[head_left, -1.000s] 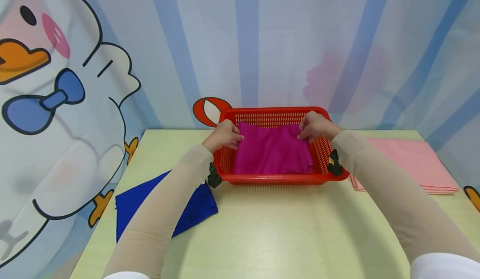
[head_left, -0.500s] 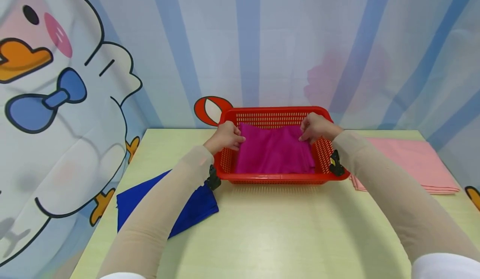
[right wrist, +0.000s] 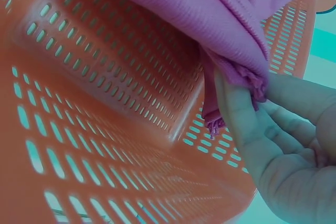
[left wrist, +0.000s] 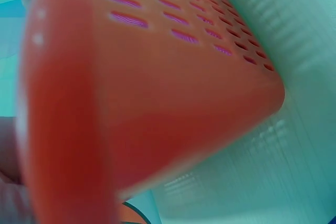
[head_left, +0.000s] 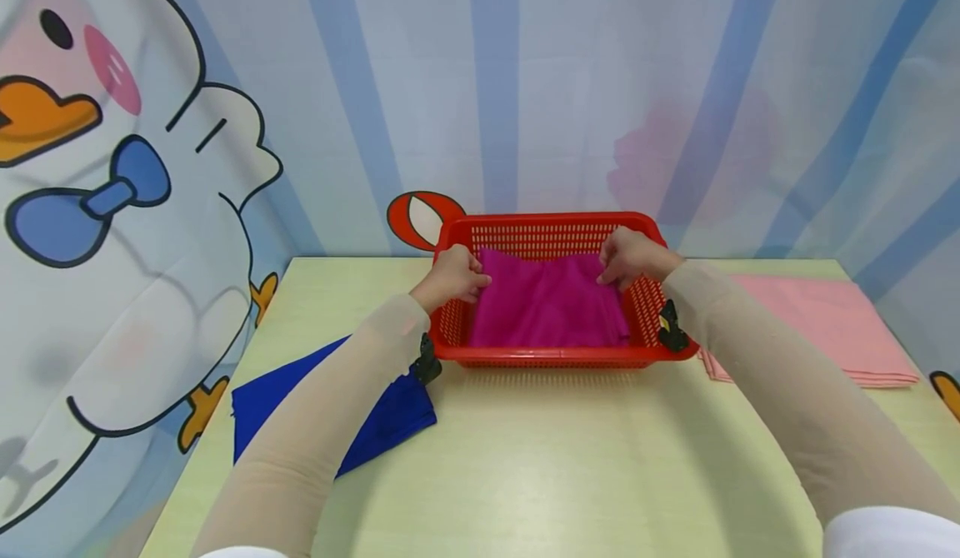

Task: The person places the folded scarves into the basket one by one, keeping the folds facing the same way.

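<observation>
Two hands reach into a red slotted plastic basket (head_left: 555,354) at the far middle of a pale table (head_left: 540,458). Inside it we find a magenta cloth (head_left: 551,304), spread across most of the floor, its far edge raised between the hands. The left hand (head_left: 450,275), fingers curled, appears to pinch the cloth's left edge; its own wrist view is mostly blocked by the basket's wall. The right hand (head_left: 626,254) pinches the cloth's right edge between thumb and finger, and its wrist view shows frayed threads hanging below the grip.

Compared with a second ago, we notice little change: both hands are in nearly the same place, while the cloth's far edge sags slightly lower. We take this as careful settling of the cloth inside the basket, with neither side yet released.

On the near left of the basket lies a blue cloth (head_left: 386,425), partly hidden by the left sleeve (head_left: 330,383). To the right, a folded pink cloth (head_left: 817,321) lies flat, partly behind the right forearm.
</observation>
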A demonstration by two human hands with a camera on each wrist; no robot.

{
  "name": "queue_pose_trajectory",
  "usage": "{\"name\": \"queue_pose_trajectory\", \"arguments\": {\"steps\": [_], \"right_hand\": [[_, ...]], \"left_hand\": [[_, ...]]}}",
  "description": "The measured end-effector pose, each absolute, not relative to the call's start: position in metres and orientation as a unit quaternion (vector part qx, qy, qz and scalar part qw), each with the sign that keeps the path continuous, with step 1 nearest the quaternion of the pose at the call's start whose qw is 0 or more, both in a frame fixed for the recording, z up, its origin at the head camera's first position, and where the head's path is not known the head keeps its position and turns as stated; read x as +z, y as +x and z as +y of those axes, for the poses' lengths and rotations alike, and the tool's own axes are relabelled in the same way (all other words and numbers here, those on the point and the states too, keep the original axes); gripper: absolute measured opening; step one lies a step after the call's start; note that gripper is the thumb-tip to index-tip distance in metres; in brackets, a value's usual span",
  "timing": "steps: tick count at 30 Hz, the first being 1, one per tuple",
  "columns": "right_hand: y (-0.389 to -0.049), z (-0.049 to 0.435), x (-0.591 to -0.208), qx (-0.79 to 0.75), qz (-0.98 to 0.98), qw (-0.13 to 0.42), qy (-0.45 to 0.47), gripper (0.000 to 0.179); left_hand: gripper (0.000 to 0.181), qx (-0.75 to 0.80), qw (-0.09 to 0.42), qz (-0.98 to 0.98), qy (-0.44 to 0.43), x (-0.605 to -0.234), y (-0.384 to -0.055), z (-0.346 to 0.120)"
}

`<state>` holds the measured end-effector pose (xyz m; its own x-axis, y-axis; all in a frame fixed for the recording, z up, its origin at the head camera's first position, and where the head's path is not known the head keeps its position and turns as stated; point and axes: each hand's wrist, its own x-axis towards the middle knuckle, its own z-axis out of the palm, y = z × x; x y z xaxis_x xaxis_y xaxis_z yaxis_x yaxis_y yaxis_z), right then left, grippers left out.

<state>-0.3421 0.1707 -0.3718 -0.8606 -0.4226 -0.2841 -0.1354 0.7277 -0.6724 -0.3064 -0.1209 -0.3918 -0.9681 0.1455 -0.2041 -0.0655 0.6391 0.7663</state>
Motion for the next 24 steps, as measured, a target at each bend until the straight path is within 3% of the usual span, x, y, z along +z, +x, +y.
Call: {"name": "queue_pose_trajectory", "arguments": {"steps": [10, 17, 24], "right_hand": [[-0.3411, 0.1708, -0.3717, -0.3, 0.908, 0.256, -0.138, 0.019], [-0.3402, 0.1719, -0.3703, -0.308, 0.907, 0.257, -0.13, 0.015], [-0.3372, 0.1705, -0.3668, -0.317, 0.903, 0.256, -0.137, 0.015]], "left_hand": [[0.043, 0.379, 0.126, 0.916, 0.018, -0.3927, -0.3069, -0.1186], [0.017, 0.368, 0.121, 0.922, 0.018, -0.3919, -0.306, -0.1193], [0.021, 0.377, 0.134, 0.916, 0.034, -0.3854, -0.3021, -0.1205]]}}
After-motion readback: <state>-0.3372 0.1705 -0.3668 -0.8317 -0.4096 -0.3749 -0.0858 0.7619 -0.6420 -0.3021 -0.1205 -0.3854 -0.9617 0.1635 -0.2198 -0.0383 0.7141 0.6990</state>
